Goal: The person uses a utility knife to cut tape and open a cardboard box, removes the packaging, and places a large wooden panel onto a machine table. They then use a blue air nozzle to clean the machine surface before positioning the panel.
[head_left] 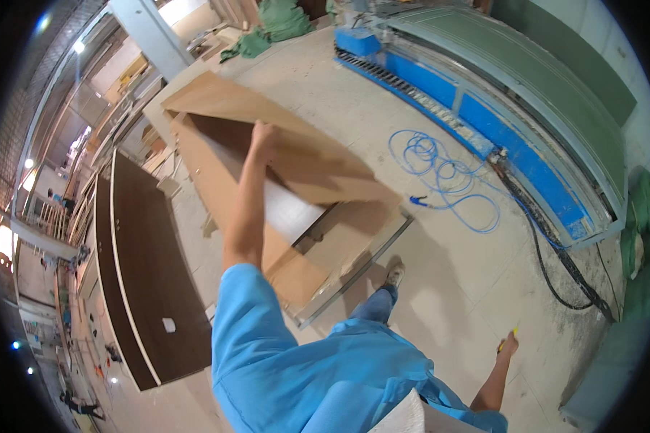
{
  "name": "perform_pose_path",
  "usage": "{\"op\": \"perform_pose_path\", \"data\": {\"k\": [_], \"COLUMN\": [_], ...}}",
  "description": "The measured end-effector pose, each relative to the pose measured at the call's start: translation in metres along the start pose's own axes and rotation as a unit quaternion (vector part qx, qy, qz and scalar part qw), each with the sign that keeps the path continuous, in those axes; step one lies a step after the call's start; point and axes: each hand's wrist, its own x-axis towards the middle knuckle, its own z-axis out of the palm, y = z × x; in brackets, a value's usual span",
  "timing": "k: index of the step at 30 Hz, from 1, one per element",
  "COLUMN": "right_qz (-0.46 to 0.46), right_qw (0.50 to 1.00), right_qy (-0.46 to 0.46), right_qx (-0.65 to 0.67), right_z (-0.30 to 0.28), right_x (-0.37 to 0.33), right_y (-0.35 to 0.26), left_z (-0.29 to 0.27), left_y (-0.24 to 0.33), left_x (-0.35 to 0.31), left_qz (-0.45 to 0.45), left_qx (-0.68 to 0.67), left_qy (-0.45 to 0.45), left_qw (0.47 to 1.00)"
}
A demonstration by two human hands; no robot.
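Floor (455, 289) carries everything: pale, joint lines visible, dirty dark staining by the machine's near end. Directly on it: opened cardboard carton (220, 187), long axis slanting away, grey rail (357, 270) at its near end. Left of that, long dark-brown unit (152, 274), pale strip along it, well apart from the machine. Right: loose tangle of blue hose (485, 232), dark-blue fitting (417, 201) at the end nearer the carton. Black cable bundle (574, 274) runs beside the blue machine (556, 202). Far left too warped to sort; looks like small scattered bits.
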Motion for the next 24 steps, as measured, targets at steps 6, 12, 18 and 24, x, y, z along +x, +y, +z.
{"op": "perform_pose_path", "data": {"k": [6, 12, 18, 24], "right_qz": [-0.093, -0.074, -0.058, -0.006], "right_qw": [0.990, 0.960, 0.942, 0.947], "right_qy": [-0.101, -0.245, -0.290, -0.272], "right_qx": [-0.040, -0.112, -0.162, -0.169], "right_z": [0.216, 0.357, 0.415, 0.424], "right_x": [0.064, 0.013, 0.030, 0.130], "right_y": [-0.129, -0.211, -0.272, -0.296], "left_z": [0.058, 0.173, 0.319, 0.499], "left_y": [0.089, 0.193, 0.268, 0.240], "left_x": [0.103, 0.180, 0.227, 0.277], "left_qz": [0.188, 0.195, -0.040, -0.155], "left_qx": [0.384, 0.346, 0.064, -0.122], "left_qy": [-0.142, -0.263, -0.306, -0.344], "left_qw": [0.893, 0.879, 0.949, 0.918]}}
